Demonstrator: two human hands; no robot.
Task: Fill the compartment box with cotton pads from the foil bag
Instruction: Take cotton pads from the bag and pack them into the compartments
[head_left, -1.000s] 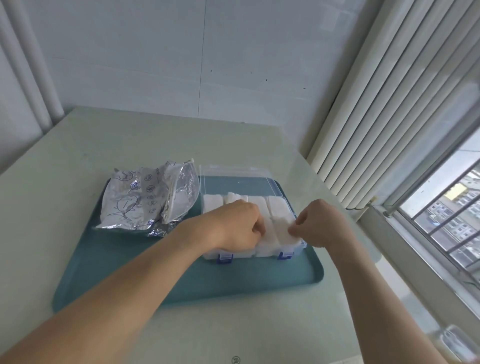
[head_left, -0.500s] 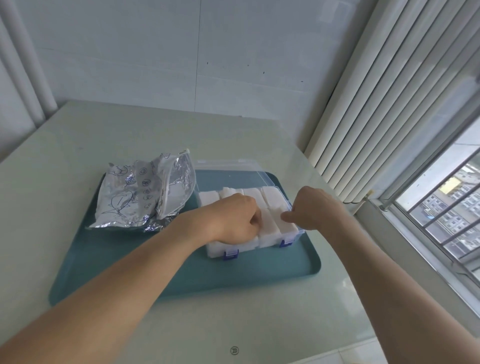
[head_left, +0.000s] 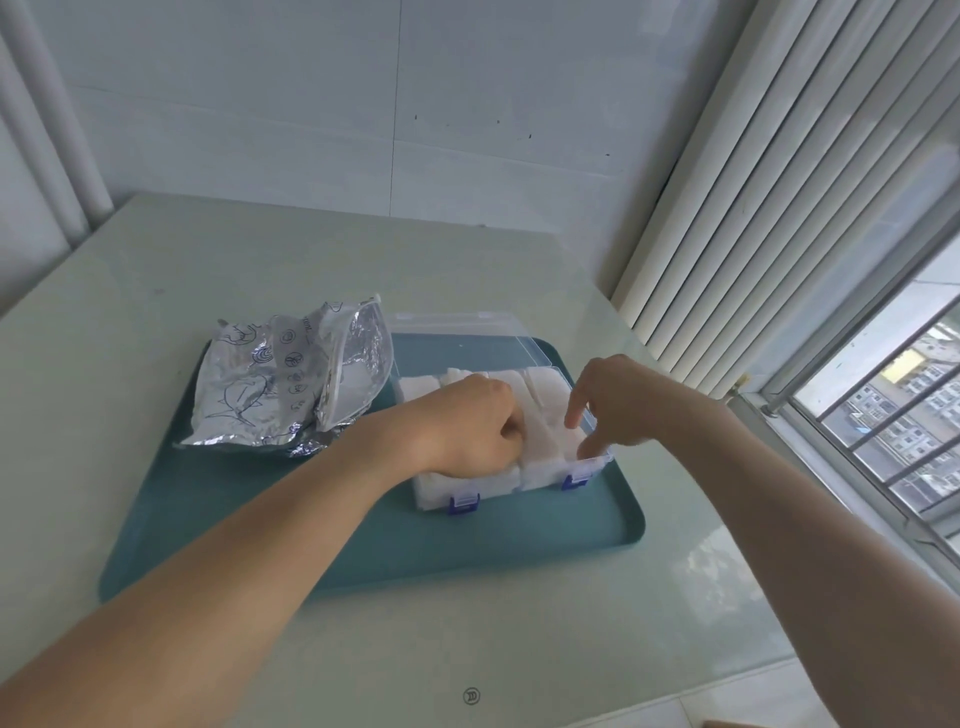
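Box: one clear compartment box (head_left: 592, 470), lid open, on the teal tray (head_left: 363, 540) on the bench (head_left: 130, 270).
Latches: two blue, front.
Bag: one foil bag (head_left: 270, 384), left of box.
Pads: white cotton pads (head_left: 545, 387) fill the box; count unclear, compartments hidden.
Left hand (head_left: 467, 426): fingers curled, pressing pads.
Right hand (head_left: 618, 402): fingers spread, tips touch the pads.

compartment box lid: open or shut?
Open. The clear lid lies folded back behind the compartment box, and cotton pads show uncovered from above.
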